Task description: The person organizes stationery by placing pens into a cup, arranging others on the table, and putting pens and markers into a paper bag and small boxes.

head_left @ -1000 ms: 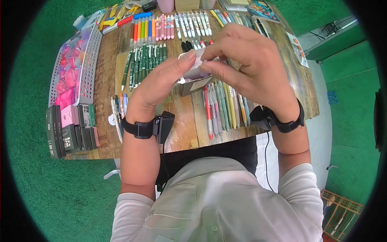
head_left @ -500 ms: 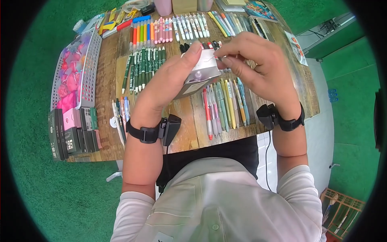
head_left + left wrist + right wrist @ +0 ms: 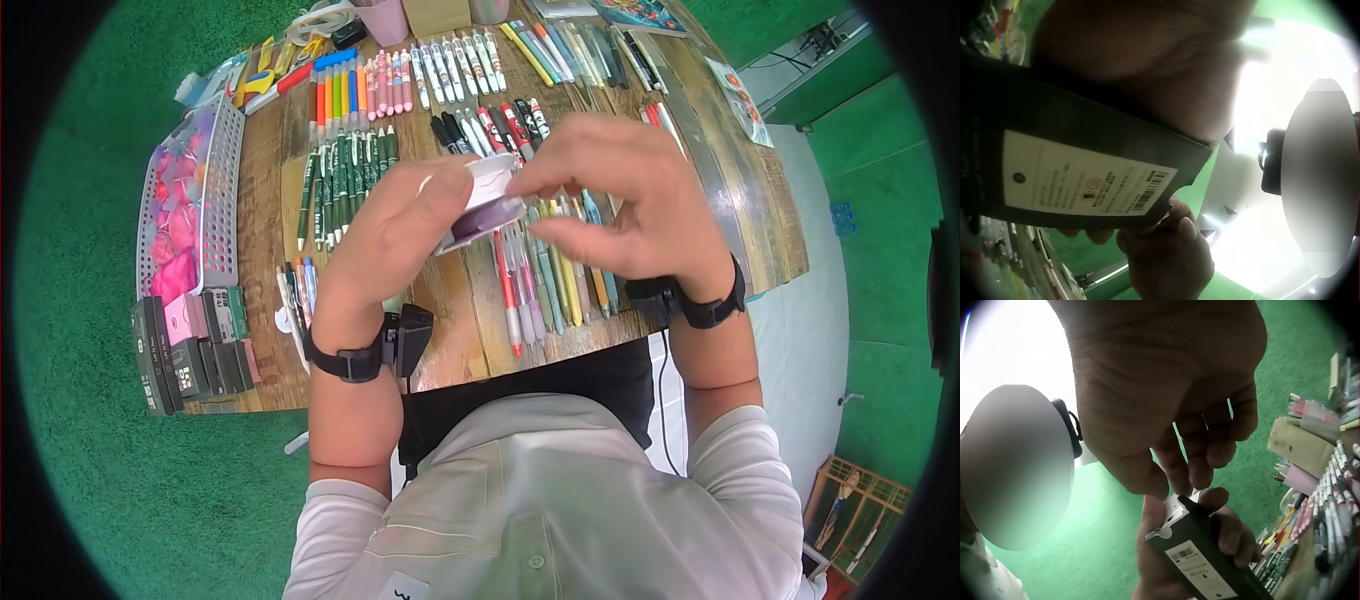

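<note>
Dark green carton (image 3: 1199,529) gripped in the left hand (image 3: 395,228), open end toward the right hand (image 3: 630,195).
The right thumb stands apart from the fingers at the white flap (image 3: 490,181); the carton's long axis runs away from them, above the pens (image 3: 553,265). The purple contents (image 3: 486,217) blur, perhaps wrapping; the far end leaves the right wrist view.

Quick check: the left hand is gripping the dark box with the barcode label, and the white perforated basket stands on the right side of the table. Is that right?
Not quite: the white perforated basket stands on the left side of the table, as the head view shows. The rest stands.
</note>
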Tool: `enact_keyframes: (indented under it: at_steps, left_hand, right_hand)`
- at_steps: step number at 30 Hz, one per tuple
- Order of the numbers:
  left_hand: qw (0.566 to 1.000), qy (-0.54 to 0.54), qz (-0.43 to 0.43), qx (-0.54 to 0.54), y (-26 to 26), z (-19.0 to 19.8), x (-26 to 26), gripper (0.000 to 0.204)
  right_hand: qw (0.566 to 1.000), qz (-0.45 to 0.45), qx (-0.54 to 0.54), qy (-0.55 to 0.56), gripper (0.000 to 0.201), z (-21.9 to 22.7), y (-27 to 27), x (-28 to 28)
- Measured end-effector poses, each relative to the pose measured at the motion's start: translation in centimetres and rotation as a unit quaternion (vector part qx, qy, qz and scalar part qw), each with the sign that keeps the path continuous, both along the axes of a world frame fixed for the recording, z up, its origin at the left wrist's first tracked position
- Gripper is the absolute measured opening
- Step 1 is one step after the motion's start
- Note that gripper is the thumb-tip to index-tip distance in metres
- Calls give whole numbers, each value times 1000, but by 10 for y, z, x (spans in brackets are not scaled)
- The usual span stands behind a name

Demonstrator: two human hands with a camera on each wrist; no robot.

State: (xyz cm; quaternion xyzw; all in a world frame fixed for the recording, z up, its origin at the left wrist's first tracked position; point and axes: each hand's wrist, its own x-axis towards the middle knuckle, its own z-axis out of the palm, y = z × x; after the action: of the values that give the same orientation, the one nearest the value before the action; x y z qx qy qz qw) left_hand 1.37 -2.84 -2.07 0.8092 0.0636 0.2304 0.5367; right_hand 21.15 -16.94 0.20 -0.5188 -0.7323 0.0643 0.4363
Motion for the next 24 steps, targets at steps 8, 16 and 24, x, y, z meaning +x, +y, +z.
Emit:
enact_keyframes:
  at_steps: [8, 16, 24]
  left_hand:
    - [988, -67, -118, 69, 12, -15, 8, 66]
    - [985, -46, -112, 125, 11, -19, 8, 64]
    - [985, 130, -38, 104, -4, 5, 1, 69]
  right_hand:
    - [988, -10, 62, -142, 24, 4, -6, -16]
    - [982, -26, 94, -163, 21, -7, -8, -20]
    - [967, -88, 44, -235, 16, -11, -8, -21]
